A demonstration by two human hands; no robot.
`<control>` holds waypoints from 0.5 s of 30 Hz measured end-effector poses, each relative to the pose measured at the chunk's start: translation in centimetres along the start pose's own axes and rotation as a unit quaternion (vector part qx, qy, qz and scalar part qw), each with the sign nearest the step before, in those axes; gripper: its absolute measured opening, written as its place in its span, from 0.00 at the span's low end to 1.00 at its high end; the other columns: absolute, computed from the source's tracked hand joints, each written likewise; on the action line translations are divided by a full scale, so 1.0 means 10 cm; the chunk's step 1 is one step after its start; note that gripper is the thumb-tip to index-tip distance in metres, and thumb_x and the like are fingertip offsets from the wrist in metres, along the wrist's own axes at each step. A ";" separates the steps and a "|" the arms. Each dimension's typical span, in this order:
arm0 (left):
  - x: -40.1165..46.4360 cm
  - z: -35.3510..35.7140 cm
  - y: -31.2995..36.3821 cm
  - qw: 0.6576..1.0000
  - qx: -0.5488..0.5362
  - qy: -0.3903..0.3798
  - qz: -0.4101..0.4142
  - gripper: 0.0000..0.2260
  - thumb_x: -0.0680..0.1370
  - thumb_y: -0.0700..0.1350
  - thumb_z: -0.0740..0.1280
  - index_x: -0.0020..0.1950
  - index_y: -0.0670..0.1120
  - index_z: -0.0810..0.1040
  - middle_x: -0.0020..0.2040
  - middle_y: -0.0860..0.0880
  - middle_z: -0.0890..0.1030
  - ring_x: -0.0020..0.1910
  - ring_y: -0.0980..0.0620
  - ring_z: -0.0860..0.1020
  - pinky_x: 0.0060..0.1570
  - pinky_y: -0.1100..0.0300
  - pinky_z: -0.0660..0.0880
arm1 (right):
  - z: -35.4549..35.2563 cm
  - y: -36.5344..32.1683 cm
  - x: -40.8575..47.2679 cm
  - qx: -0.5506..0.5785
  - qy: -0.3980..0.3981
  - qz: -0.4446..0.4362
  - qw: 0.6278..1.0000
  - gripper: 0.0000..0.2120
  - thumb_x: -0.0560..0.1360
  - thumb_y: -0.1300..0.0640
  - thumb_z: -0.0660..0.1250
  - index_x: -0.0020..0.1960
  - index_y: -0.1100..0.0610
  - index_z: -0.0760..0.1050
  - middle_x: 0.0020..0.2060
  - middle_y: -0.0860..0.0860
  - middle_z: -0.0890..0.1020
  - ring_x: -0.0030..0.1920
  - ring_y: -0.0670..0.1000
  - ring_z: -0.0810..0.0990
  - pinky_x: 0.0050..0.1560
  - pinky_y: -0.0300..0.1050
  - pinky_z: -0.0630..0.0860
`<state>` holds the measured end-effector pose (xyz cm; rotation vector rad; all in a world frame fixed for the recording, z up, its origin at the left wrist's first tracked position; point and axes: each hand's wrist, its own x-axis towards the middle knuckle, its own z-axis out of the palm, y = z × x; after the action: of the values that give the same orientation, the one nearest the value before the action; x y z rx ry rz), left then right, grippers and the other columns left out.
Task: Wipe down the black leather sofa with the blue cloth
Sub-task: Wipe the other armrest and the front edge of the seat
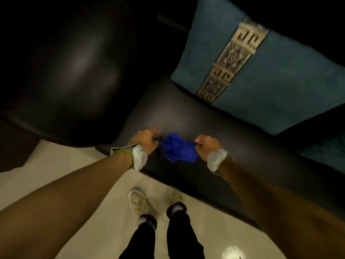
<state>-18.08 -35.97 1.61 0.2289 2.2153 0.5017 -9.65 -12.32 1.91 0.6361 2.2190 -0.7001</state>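
Observation:
A bright blue cloth point(177, 148) hangs bunched between my two hands, just over the front part of the black leather sofa seat point(186, 116). My left hand point(146, 140) grips the cloth's left end with curled fingers. My right hand point(205, 144) pinches its right end. Both wrists carry white bands. The sofa's rounded black armrest point(71, 71) bulges at the upper left.
A teal cushion point(280, 77) with a gold patterned stripe lies on the seat at the upper right, and a second teal cushion point(324, 152) shows at the right edge. My feet point(138, 200) stand on pale floor tiles point(78, 165) in front of the sofa.

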 end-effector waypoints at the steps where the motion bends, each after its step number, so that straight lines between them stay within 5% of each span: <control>1: 0.14 0.09 -0.02 1.000 -0.008 0.002 0.000 0.22 0.76 0.45 0.69 0.70 0.54 0.72 0.66 0.46 0.78 0.65 0.42 0.75 0.65 0.52 0.72 | 0.09 0.06 0.11 0.008 0.001 -0.005 1.000 0.13 0.77 0.57 0.64 0.61 0.52 0.76 0.57 0.53 0.81 0.55 0.54 0.80 0.57 0.49 0.77; 8: 0.65 0.70 -0.05 1.000 -0.016 -0.006 0.011 0.31 0.74 0.52 0.73 0.73 0.51 0.65 0.68 0.44 0.69 0.62 0.41 0.74 0.63 0.46 0.73 | 0.44 0.27 0.57 0.005 0.017 -0.021 1.000 0.26 0.70 0.46 0.75 0.64 0.51 0.71 0.62 0.52 0.71 0.63 0.55 0.71 0.63 0.54 0.74; 15: 0.64 0.92 0.12 0.996 -0.075 0.025 -0.038 0.28 0.71 0.49 0.77 0.66 0.48 0.67 0.56 0.43 0.79 0.55 0.42 0.79 0.57 0.46 0.76 | 0.37 0.15 0.55 -0.069 -0.052 -0.064 0.994 0.27 0.71 0.51 0.76 0.66 0.57 0.71 0.62 0.55 0.77 0.62 0.55 0.76 0.63 0.50 0.73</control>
<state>-15.02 -30.21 -7.60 0.0522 2.2130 0.6346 -10.34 -12.30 -4.83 0.3816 2.2029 -0.6230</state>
